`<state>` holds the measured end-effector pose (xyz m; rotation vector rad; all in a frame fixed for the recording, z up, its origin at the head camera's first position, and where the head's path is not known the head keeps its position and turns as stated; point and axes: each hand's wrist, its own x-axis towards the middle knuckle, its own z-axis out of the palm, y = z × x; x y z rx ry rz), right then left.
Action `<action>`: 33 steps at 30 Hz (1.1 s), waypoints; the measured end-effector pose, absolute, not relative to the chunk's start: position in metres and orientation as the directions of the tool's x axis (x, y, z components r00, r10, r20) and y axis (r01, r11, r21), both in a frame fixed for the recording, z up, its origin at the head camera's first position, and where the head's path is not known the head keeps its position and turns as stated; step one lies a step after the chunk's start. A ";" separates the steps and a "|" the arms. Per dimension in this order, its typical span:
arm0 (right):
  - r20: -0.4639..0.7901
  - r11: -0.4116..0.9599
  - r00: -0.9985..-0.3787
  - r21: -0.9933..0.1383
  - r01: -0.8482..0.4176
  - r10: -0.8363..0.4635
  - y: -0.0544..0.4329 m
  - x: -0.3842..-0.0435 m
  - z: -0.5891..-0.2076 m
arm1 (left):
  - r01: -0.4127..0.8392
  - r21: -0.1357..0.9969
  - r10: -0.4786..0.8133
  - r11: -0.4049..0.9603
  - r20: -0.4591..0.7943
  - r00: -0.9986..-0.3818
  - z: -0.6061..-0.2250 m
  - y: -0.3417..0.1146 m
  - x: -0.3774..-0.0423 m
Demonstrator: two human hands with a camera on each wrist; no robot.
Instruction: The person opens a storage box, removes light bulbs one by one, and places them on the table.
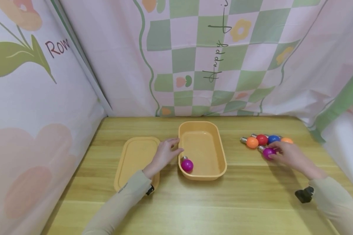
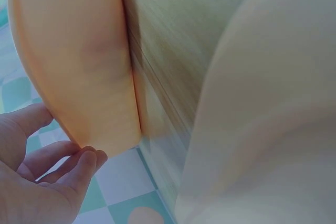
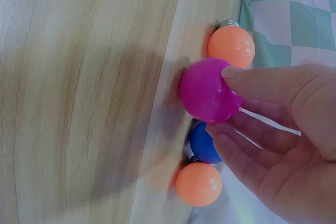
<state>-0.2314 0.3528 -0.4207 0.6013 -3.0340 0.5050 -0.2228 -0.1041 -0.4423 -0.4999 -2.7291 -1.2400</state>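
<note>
My left hand (image 1: pixel 164 153) holds the left rim of a yellow-orange plastic box (image 1: pixel 224 160), thumb over the edge and fingers along the outer wall (image 2: pixel 100 66). A purple light bulb (image 1: pixel 187 165) lies in the box's near left corner. On the right, my right hand (image 1: pixel 289 155) pinches another purple light bulb (image 3: pixel 207 90) by its round end, thumb on one side and fingers on the other. Right behind it lie an orange bulb (image 1: pixel 252 142), a red bulb (image 1: pixel 262 139), a blue bulb (image 1: pixel 273 139) and a second orange bulb (image 1: pixel 287 140).
A matching flat lid (image 1: pixel 132 160) lies on the wooden table (image 1: pixel 194 205) left of the box, partly under my left forearm. Patterned cloth (image 1: pixel 211 58) hangs along the table's back edge, with more cloth (image 1: pixel 41 130) at the left.
</note>
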 end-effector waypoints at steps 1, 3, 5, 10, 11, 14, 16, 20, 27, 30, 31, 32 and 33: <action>0.071 0.874 -0.926 -0.310 -0.374 -0.371 0.353 -0.232 -0.421 | 0.337 0.712 0.254 0.616 0.226 -0.941 -0.442 -0.104 -0.223; 0.074 0.873 -0.925 -0.310 -0.376 -0.372 0.353 -0.232 -0.421 | 0.338 0.712 0.255 0.615 0.226 -0.940 -0.442 -0.104 -0.223; 0.080 0.874 -0.925 -0.306 -0.379 -0.373 0.353 -0.233 -0.422 | 0.335 0.713 0.255 0.616 0.221 -0.941 -0.442 -0.104 -0.223; 0.107 0.872 -0.921 -0.296 -0.389 -0.374 0.353 -0.235 -0.425 | 0.342 0.704 0.261 0.622 0.226 -0.939 -0.440 -0.104 -0.223; 0.110 0.872 -0.921 -0.295 -0.390 -0.375 0.354 -0.236 -0.425 | 0.345 0.702 0.262 0.623 0.229 -0.938 -0.440 -0.104 -0.222; 0.111 0.872 -0.920 -0.293 -0.391 -0.375 0.354 -0.237 -0.426 | 0.346 0.701 0.261 0.623 0.230 -0.937 -0.439 -0.104 -0.222; 0.109 0.871 -0.920 -0.297 -0.391 -0.376 0.355 -0.237 -0.427 | 0.351 0.694 0.266 0.629 0.232 -0.936 -0.439 -0.104 -0.222; 0.114 0.869 -0.920 -0.304 -0.391 -0.374 0.357 -0.237 -0.428 | 0.357 0.691 0.268 0.629 0.238 -0.933 -0.439 -0.104 -0.222; 0.125 0.878 -0.926 -0.297 -0.377 -0.355 0.361 -0.236 -0.429 | 0.358 0.694 0.266 0.625 0.243 -0.933 -0.440 -0.104 -0.223; 0.126 0.874 -0.925 -0.306 -0.379 -0.357 0.361 -0.235 -0.428 | 0.356 0.695 0.267 0.625 0.239 -0.934 -0.440 -0.104 -0.224; 0.129 0.873 -0.925 -0.307 -0.379 -0.356 0.361 -0.234 -0.428 | 0.355 0.696 0.267 0.624 0.236 -0.934 -0.440 -0.104 -0.223; 0.130 0.871 -0.924 -0.309 -0.382 -0.359 0.362 -0.234 -0.428 | 0.351 0.698 0.267 0.625 0.232 -0.935 -0.440 -0.104 -0.223; 0.129 0.869 -0.924 -0.313 -0.382 -0.360 0.362 -0.234 -0.427 | 0.351 0.697 0.267 0.626 0.231 -0.935 -0.440 -0.104 -0.224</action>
